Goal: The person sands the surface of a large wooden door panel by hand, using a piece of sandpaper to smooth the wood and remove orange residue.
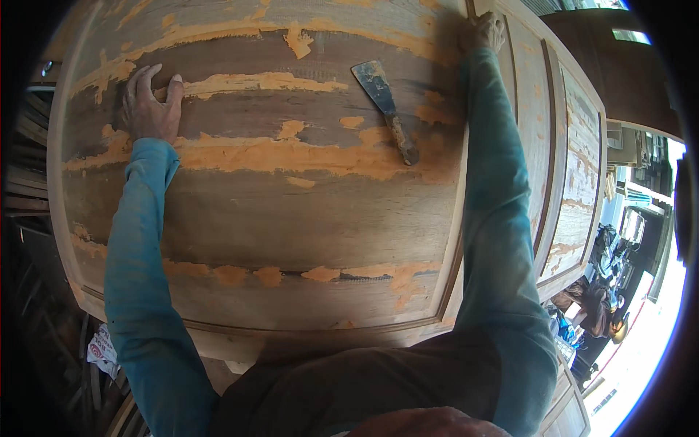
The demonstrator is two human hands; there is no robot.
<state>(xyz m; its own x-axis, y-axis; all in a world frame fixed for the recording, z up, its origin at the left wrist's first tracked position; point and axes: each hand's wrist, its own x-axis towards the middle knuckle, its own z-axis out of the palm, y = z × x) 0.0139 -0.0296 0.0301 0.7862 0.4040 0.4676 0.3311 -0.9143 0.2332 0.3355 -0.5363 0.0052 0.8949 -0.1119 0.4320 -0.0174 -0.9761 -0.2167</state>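
Observation:
A wide wooden panel (306, 218) with a raised frame lies below me, streaked with bands of orange filler (240, 154). My left hand (151, 105) rests on its left part, fingers bent and spread, the thumb apart, holding nothing. With the arm stretched far out, my right hand (486, 33) is at the frame moulding along the panel's far right edge. Its fingers are curled, and whatever lies under them is hidden. Between the hands lies a putty knife (386, 109) with a dark, smeared blade and a worn handle, touched by neither hand.
To the right, narrower framed panels (579, 167) continue the woodwork, also patched with filler. Stacked wooden strips (28, 153) stand beyond the left edge. A white printed bag (103, 351) lies at lower left. Bags and cloths (608, 269) are heaped at the right.

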